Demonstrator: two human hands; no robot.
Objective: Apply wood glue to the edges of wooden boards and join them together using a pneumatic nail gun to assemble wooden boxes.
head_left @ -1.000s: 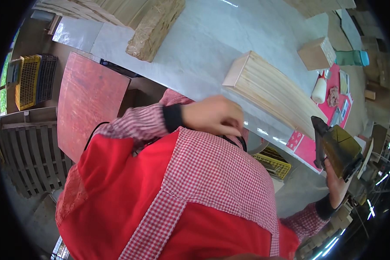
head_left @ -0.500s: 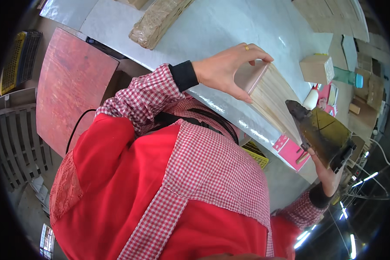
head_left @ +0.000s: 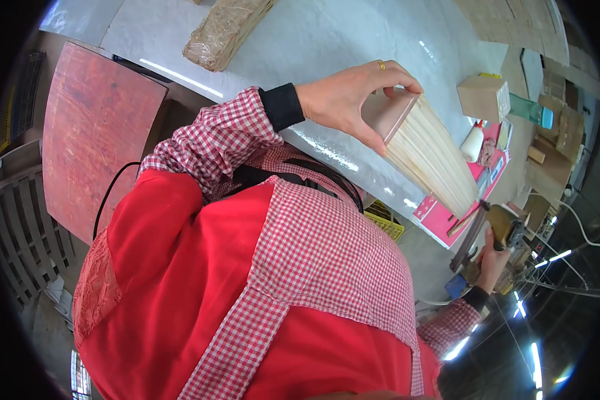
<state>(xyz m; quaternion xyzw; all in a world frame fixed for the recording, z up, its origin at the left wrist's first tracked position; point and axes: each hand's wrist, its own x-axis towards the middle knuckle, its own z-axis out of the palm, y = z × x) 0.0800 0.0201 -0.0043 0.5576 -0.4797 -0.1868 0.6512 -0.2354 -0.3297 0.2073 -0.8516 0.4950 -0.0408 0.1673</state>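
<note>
My left hand [head_left: 347,100] spans the near end of a thick stack of thin pale wooden strips [head_left: 437,157], thumb on one side and fingers on the other. A shiny brownish face covers that end. Beyond the far end of the stack, my right hand [head_left: 492,263] is closed around a dark hand tool with an amber-brown body [head_left: 500,223]; its exact kind is unclear. The tool is apart from the strips. A pink sheet [head_left: 437,217] with small sticks on it lies under the stack's far end.
A film-wrapped brown bundle [head_left: 223,33] lies at the far left of the grey table [head_left: 327,47]. At right stand a cardboard box [head_left: 481,99], a white bottle with a red cap [head_left: 472,143] and a green clear container [head_left: 525,110]. A reddish board [head_left: 100,127] is at my left.
My right hand has drawn the tool away from the stack, toward the lower right, and turned it. My left hand keeps its grip on the stack's near end.
</note>
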